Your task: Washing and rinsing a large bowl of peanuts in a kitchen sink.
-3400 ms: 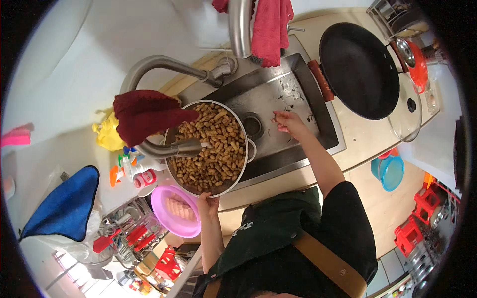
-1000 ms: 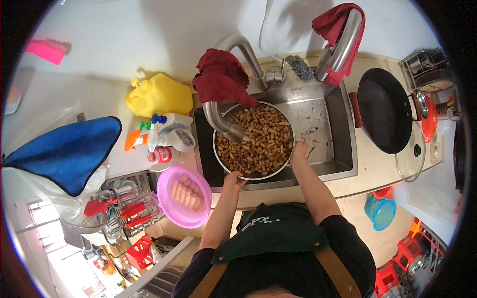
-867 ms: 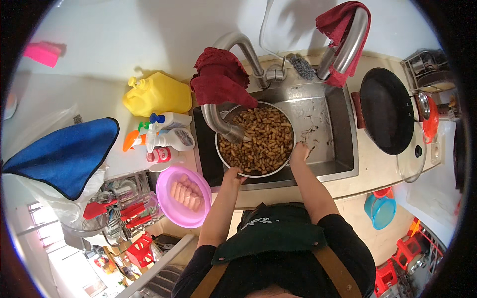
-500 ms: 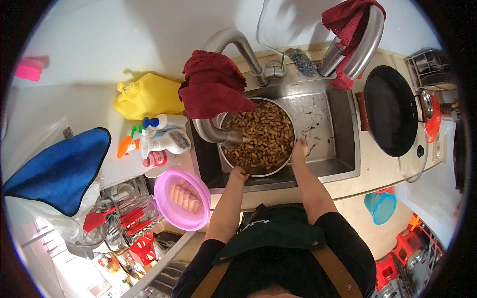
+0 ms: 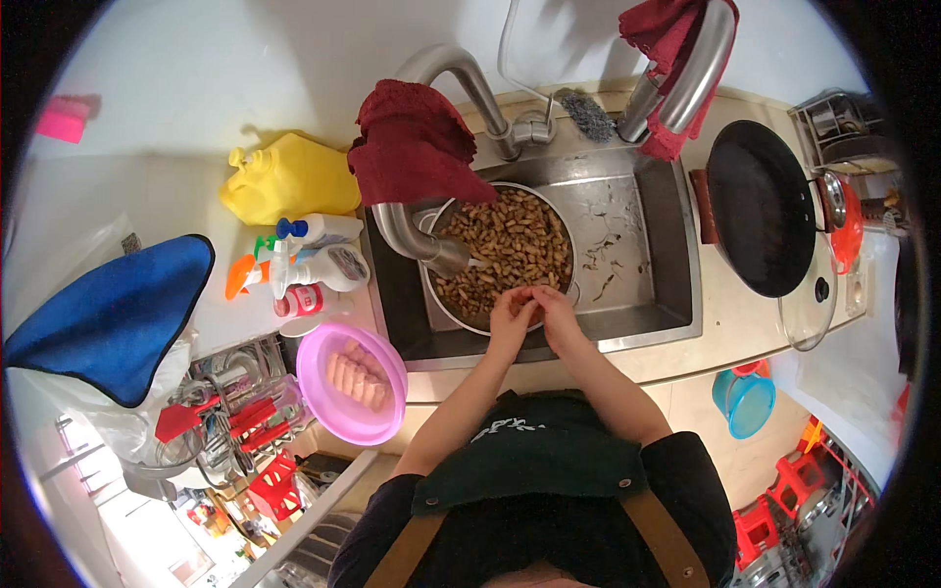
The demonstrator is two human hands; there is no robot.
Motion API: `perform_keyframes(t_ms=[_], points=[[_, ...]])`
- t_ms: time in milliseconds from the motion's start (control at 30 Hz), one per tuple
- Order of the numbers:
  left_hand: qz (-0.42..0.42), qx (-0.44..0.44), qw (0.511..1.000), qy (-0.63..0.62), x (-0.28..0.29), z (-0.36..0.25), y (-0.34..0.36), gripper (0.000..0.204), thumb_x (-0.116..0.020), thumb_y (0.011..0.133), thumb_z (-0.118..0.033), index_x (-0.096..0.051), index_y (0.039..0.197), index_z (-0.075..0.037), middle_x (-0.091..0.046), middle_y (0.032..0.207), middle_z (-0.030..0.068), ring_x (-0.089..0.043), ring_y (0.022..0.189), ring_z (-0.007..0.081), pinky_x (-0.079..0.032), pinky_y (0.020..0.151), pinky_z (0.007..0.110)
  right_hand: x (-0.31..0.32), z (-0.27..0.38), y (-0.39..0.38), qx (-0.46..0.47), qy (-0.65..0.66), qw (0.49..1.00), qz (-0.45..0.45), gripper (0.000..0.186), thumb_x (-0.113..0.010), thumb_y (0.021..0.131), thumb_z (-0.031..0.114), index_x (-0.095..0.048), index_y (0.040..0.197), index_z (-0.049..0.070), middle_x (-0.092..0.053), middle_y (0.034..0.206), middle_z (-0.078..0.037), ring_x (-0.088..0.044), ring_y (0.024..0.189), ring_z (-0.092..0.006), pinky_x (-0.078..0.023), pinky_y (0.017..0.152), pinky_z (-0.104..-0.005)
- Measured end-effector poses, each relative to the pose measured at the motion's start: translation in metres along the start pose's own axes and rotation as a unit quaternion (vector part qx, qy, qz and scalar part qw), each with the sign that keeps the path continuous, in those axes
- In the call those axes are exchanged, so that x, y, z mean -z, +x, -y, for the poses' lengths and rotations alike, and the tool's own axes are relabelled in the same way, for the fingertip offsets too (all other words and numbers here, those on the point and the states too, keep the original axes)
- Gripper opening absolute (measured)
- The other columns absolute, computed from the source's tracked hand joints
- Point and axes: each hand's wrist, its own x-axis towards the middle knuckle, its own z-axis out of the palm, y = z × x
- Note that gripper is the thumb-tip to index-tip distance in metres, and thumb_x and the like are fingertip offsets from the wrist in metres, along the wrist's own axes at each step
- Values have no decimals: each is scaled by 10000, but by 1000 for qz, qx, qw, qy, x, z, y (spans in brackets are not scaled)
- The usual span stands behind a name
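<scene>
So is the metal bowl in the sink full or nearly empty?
Full: the metal bowl is heaped with brown peanuts nearly to its rim.

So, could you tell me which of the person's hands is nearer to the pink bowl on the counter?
Left. The left hand is at the near rim of the metal pot in the sink, on the side toward the pink bowl. The right hand touches it on the far side.

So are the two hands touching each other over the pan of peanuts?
Touching. The head view shows the left hand and right hand meeting at the fingertips, with no gap between them, above the near rim of the pan in the sink.
</scene>
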Motion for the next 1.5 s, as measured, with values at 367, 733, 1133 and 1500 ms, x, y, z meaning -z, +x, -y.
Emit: perform_keyframes(t_ms=[367, 733, 1133, 1500], points=[[-57, 89, 992, -72, 42, 13, 33, 147, -474, 792, -14, -484, 935, 20, -559, 794, 71, -571, 691, 153, -463, 584, 236, 79, 43, 16, 158, -129, 964, -173, 155, -511, 786, 117, -588, 889, 30, -579, 800, -15, -510, 701, -86, -398, 622, -217], [-24, 92, 990, -106, 64, -8, 78, 286, -498, 804, -44, -472, 1082, 21, -548, 815, 99, -534, 658, 144, -451, 569, 265, 185, 68, 41, 517, -615, 470, -364, 179, -589, 668, 91, -599, 837, 32, -595, 750, -109, -586, 662, -225, -459, 564, -322], [190, 67, 956, 211, 66, -1, 122, 398, -471, 800, -75, -398, 1189, -43, -467, 1134, 113, -490, 984, 212, -404, 812, 336, 137, 45, -11, 260, -609, 683, -308, 129, -519, 713, 120, -589, 806, 62, -575, 784, -99, -573, 670, -258, -457, 567, -353], [91, -181, 813, 546, 27, -13, 163, 653, -622, 674, -360, -340, 1237, -185, -203, 1309, 192, -207, 1190, 376, -234, 956, 419, 39, 21, 74, 261, -467, 837, -116, 394, -520, 767, 188, -430, 1119, 37, -406, 1159, -176, -441, 1014, -299, -388, 799, -373]])
